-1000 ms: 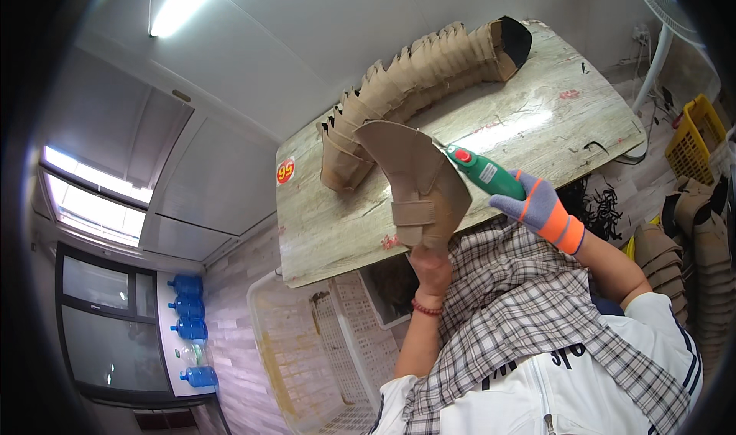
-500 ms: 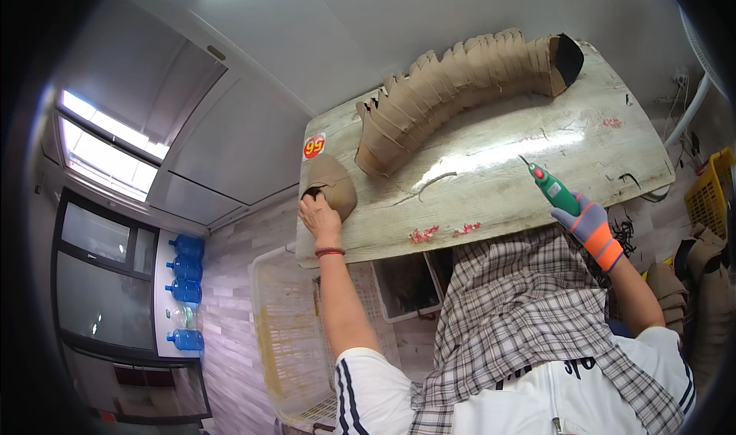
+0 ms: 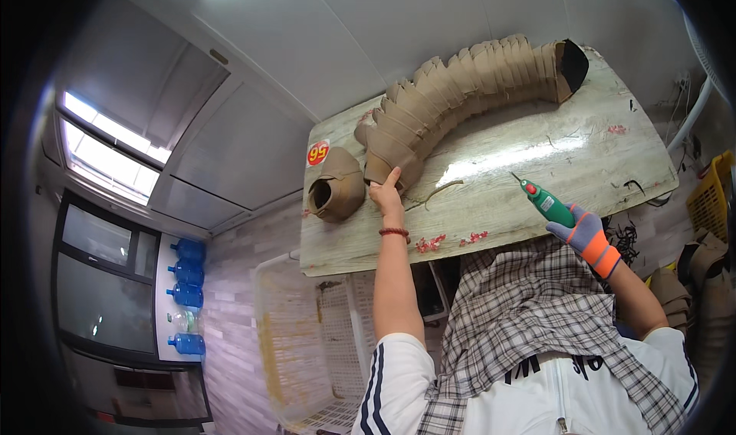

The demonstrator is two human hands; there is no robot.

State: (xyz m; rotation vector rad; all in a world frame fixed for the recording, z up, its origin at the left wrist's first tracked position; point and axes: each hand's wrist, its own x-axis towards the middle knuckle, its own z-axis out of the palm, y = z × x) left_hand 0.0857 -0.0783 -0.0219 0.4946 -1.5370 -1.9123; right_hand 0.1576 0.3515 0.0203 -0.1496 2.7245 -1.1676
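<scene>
On the worktop (image 3: 502, 214), the tan stack (image 3: 464, 90) ends at the left hand (image 3: 386, 196), which grips its end piece (image 3: 394, 159); well apart, the right hand (image 3: 586, 237) clasps a green tool (image 3: 546, 200).

A sticker (image 3: 317, 154) at nine o'clock on the tabletop (image 3: 345, 251) bears yellow digits on red, bordered white. At three o'clock in the view, a green tool (image 3: 557, 212) carries a white label (image 3: 547, 203), its print too small to read. Toward five o'clock, an apron (image 3: 514, 312) partly covers black lettering (image 3: 529, 367) on a white shirt (image 3: 521, 408).
</scene>
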